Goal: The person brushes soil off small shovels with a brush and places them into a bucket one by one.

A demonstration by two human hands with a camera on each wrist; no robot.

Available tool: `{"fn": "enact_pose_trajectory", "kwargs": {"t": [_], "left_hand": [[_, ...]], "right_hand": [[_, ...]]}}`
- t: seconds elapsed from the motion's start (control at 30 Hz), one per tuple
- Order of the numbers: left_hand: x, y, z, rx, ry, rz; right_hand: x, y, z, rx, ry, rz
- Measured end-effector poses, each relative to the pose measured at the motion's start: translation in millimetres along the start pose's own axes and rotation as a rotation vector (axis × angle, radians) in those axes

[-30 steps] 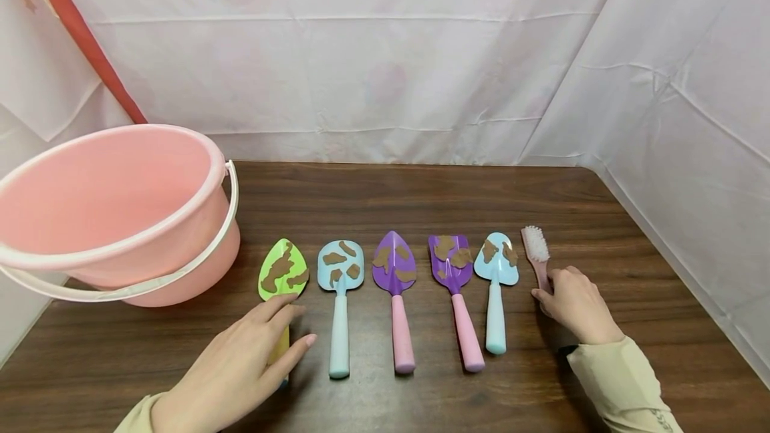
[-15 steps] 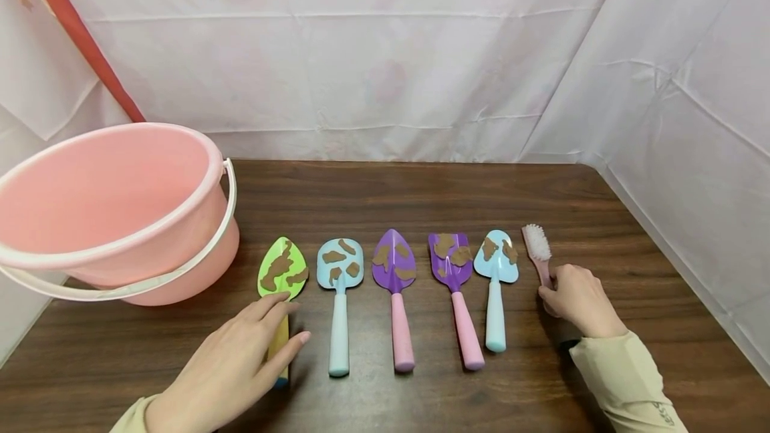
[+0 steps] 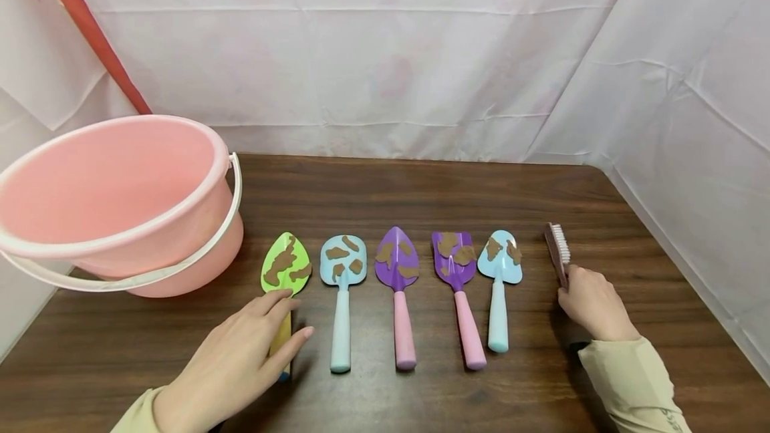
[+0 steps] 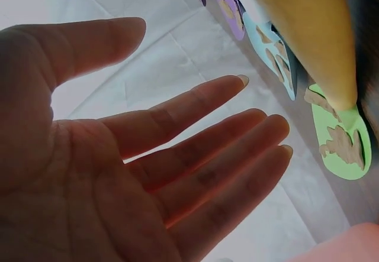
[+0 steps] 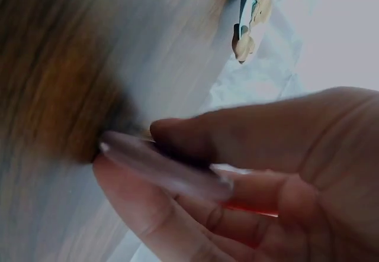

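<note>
My right hand [image 3: 598, 303] pinches the handle of a pink scrub brush [image 3: 558, 246] with white bristles, which now stands on its edge. In the right wrist view the brush handle [image 5: 166, 170] lies between thumb and fingers. With fingers spread, my left hand [image 3: 231, 356] hovers over the yellow handle of a green trowel [image 3: 285, 262], gripping nothing. Rightward in a row lie a light-blue square-bladed shovel [image 3: 342, 259], a purple pointed trowel [image 3: 397, 259], a purple square-ended shovel [image 3: 454, 259] and a small light-blue shovel [image 3: 500, 259]. Brown patches mark every blade.
A large pink bucket [image 3: 210, 252] with a white handle stands at the left on the dark wooden table [image 3: 391, 192]. White cloth [image 3: 361, 72] hangs behind the table and along its right side. A red strip [image 3: 90, 35] runs down at the back left.
My right hand has taken hold of the brush, turned it onto its edge and shifted it slightly right. The left hand stays nearly still over the green trowel. The view has tilted slightly.
</note>
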State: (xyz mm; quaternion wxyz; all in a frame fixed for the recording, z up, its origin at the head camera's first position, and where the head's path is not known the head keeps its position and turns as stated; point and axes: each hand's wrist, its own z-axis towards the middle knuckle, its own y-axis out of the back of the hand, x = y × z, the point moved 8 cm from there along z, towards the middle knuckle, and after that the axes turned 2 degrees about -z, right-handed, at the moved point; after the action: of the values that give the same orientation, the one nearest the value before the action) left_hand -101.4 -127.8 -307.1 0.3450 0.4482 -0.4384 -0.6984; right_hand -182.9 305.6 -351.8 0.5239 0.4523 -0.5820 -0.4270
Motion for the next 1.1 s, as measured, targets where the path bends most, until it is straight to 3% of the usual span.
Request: {"fn": "enact_pose_trajectory", "kwargs": {"t": [0.37, 0.67, 0.9, 1.1], "left_hand": [[5.9, 3.7, 2.3, -0.049, 0.054, 0.009], [22.9, -3.8, 6.3, 0.022, 0.183, 0.007], [36.0, -12.0, 6.2, 0.117, 0.279, -0.016], [39.9, -15.2, 5.4, 0.130, 0.320, 0.003]], "right_hand": [[-12, -0.6, 3, 0.030, -0.046, 0.013], [-17, -2.2, 3, 0.055, -0.113, 0.003], [-20, 8.7, -3, -0.089, -0.178, 0.031], [-17, 20.7, -7, -0.268, -0.180, 0.076]]}}
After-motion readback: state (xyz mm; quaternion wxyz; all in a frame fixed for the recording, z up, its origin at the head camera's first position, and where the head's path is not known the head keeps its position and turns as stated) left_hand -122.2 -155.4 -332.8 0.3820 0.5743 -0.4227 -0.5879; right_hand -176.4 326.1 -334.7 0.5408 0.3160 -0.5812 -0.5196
